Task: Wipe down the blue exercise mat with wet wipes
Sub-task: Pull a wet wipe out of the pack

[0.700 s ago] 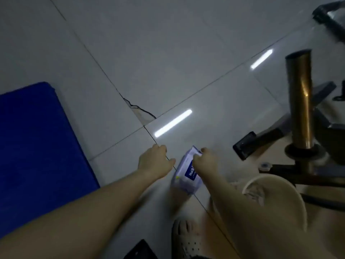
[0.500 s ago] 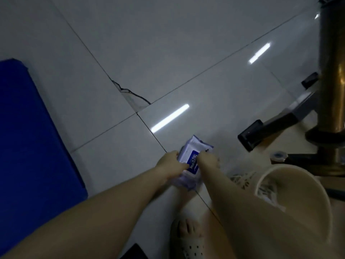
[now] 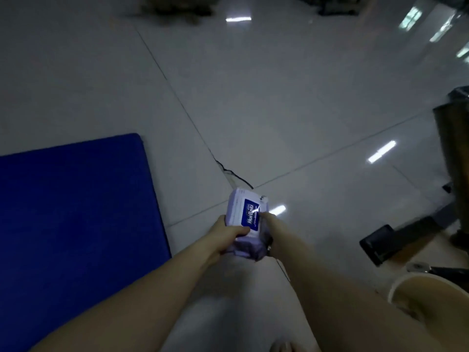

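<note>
A pale purple wet wipes pack [image 3: 241, 207] with a dark blue label is held up in front of me, off the tiled floor. My left hand [image 3: 225, 236] grips its near left side. My right hand [image 3: 269, 224] holds the right side, fingertips at the label's flap; most of that hand is hidden behind the pack. The blue exercise mat [image 3: 73, 214] lies flat on the floor to the left, one corner pointing away from me. Both hands are to the right of the mat, apart from it.
Glossy grey floor tiles [image 3: 279, 110] have a cracked corner [image 3: 233, 174] just beyond the pack. At right stand a dark metal equipment foot [image 3: 380, 243], a brown post [image 3: 454, 153] and a cream bucket rim [image 3: 426, 278]. A bare foot [image 3: 281, 348] shows at the bottom edge.
The pack rose from the floor, where my right hand alone held it, into both hands. The view tilted up, showing more mat and far floor.
</note>
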